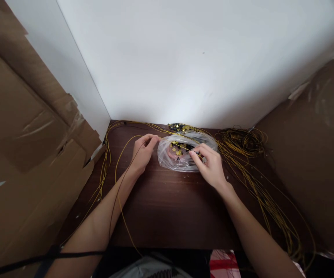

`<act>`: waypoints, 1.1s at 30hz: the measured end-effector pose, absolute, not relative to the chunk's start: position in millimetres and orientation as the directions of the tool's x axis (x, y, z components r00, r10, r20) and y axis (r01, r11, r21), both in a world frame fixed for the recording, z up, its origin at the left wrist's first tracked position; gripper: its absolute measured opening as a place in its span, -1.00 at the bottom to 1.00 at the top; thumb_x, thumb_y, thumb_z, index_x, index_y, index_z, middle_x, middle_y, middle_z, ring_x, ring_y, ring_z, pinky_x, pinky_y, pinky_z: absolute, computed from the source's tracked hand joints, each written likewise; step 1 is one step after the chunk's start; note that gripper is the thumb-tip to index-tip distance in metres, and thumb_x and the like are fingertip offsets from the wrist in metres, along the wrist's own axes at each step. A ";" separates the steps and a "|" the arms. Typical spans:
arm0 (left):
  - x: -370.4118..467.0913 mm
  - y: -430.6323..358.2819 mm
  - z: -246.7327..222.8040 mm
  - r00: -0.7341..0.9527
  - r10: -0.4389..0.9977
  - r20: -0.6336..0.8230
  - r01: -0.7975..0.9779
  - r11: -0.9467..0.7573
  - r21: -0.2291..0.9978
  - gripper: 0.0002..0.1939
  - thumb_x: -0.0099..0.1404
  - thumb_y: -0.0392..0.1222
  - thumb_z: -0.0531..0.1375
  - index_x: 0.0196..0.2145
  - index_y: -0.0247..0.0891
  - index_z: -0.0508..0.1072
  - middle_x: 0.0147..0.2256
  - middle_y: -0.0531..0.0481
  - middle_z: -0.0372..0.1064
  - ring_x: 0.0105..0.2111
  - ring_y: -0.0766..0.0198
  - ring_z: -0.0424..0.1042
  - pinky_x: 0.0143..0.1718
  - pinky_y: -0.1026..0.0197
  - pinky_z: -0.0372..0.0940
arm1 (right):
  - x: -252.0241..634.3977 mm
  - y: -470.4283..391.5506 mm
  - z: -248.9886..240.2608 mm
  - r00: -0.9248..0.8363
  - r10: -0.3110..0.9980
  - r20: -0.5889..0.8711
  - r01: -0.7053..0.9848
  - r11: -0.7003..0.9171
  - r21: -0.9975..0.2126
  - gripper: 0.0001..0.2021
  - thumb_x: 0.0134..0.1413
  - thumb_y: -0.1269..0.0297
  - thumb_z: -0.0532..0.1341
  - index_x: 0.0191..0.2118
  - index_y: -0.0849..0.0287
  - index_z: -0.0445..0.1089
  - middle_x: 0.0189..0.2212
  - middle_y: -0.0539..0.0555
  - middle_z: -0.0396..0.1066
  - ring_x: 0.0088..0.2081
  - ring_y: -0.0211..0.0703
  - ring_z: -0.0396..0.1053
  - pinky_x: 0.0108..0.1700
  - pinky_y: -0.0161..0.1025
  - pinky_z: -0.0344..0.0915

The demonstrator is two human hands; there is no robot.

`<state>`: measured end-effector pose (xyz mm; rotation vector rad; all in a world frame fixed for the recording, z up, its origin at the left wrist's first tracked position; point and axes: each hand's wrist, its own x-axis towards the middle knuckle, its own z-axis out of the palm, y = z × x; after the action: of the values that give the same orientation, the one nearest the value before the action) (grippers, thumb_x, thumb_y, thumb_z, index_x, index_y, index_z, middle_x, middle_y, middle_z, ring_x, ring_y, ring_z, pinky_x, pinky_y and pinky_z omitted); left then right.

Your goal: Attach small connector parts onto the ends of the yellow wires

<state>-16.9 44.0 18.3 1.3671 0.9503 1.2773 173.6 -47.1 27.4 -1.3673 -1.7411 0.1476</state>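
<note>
My left hand (144, 152) is closed in a pinch on a thin yellow wire (116, 170), which loops down over my left forearm toward the table's front edge. A thin dark wire (120, 186) also trails from that hand along the forearm. Between my hands the yellow wire stretches over a clear plastic bag (165, 162). My right hand (210, 162) is above the bag's right side, thumb and finger pinched on the wire near its end. Small yellow and black parts (178, 148) show in the bag's mouth. What sits at the right fingertips is too small to make out.
Behind the bag lies a cluster of black and yellow wire ends (180, 127). A coiled wire bundle (242, 141) rests at the back right, and long yellow wires (259, 193) run to the front right. Cardboard (33, 154) and a white panel (167, 69) enclose the brown table (178, 216).
</note>
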 end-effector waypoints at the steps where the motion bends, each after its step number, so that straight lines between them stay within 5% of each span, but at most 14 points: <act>1: -17.9 46.3 16.8 0.081 0.979 0.185 -0.112 -0.176 0.978 -0.80 0.11 -0.13 0.17 -0.50 -0.34 0.42 -0.62 0.12 0.20 -0.68 0.51 -0.01 -0.67 0.38 -0.06 | 174.8 -47.0 27.8 0.017 0.828 0.561 0.724 0.376 -0.578 -0.83 0.14 0.30 0.09 -0.44 0.20 0.30 -0.45 0.06 0.30 -0.42 -0.23 0.24 -0.36 -0.28 0.17; 5: -22.4 54.5 9.9 -0.058 0.991 0.117 -0.186 -0.126 0.974 -0.79 0.10 -0.11 0.16 -0.48 -0.34 0.40 -0.67 0.17 0.03 -0.71 0.51 -0.09 -0.71 0.38 -0.16 | 176.5 -46.4 27.9 0.035 0.831 0.555 0.724 0.362 -0.587 -0.83 0.13 0.29 0.10 -0.45 0.20 0.30 -0.44 0.06 0.30 -0.42 -0.23 0.25 -0.38 -0.29 0.17; 9: -24.7 54.9 6.4 -0.099 0.954 0.283 0.077 -0.276 0.958 -0.82 0.16 -0.16 0.11 -0.35 -0.31 0.43 -0.52 0.04 0.28 -0.57 0.40 0.21 -0.59 0.35 0.11 | 174.8 -45.7 25.9 0.031 0.841 0.540 0.728 0.352 -0.589 -0.82 0.13 0.28 0.09 -0.45 0.20 0.30 -0.44 0.06 0.30 -0.41 -0.23 0.25 -0.38 -0.29 0.17; 13: -20.1 42.9 10.4 0.061 0.798 0.599 0.498 -0.545 0.675 -0.74 0.17 -0.30 0.09 -0.17 -0.25 0.41 -0.17 -0.06 0.37 -0.13 0.18 0.26 -0.11 0.11 0.22 | 173.6 -45.0 23.0 -0.005 0.859 0.512 0.733 0.351 -0.582 -0.82 0.15 0.27 0.07 -0.42 0.20 0.32 -0.46 0.05 0.30 -0.41 -0.21 0.26 -0.39 -0.29 0.15; 18: -7.8 26.1 13.6 0.327 0.610 0.722 0.520 -0.754 0.402 -0.51 0.18 -0.35 0.09 0.08 -0.25 0.20 0.08 -0.12 0.17 0.08 0.12 0.09 0.10 0.00 0.05 | 170.2 -44.1 17.8 -0.066 0.890 0.452 0.723 0.354 -0.593 -0.80 0.16 0.23 0.06 -0.36 0.19 0.36 -0.46 0.06 0.34 -0.40 -0.19 0.28 -0.37 -0.29 0.15; 27: -0.8 16.8 6.9 0.552 0.485 0.678 0.327 -0.874 0.359 -0.82 0.24 -0.24 0.11 -0.21 -0.19 0.44 -0.16 -0.03 0.39 -0.08 0.17 0.21 -0.06 0.06 0.14 | 163.3 -44.8 11.3 -0.094 0.898 0.430 0.693 0.369 -0.619 -0.79 0.17 0.21 0.04 -0.30 0.16 0.37 -0.42 0.05 0.40 -0.37 -0.17 0.35 -0.30 -0.27 0.20; 33: -3.1 20.5 2.8 0.560 0.505 0.657 0.353 -0.863 0.362 -0.82 0.26 -0.22 0.07 -0.31 -0.21 0.48 -0.34 -0.01 0.44 -0.26 0.22 0.24 -0.19 0.13 0.14 | 162.6 -45.0 11.1 -0.107 0.908 0.404 0.715 0.353 -0.603 -0.75 0.17 0.16 0.02 -0.30 0.16 0.38 -0.44 0.07 0.40 -0.41 -0.16 0.34 -0.31 -0.25 0.21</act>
<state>-3.1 20.5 2.8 2.6042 0.7245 1.1869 162.6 -45.0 11.1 -1.4186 -1.8767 0.3311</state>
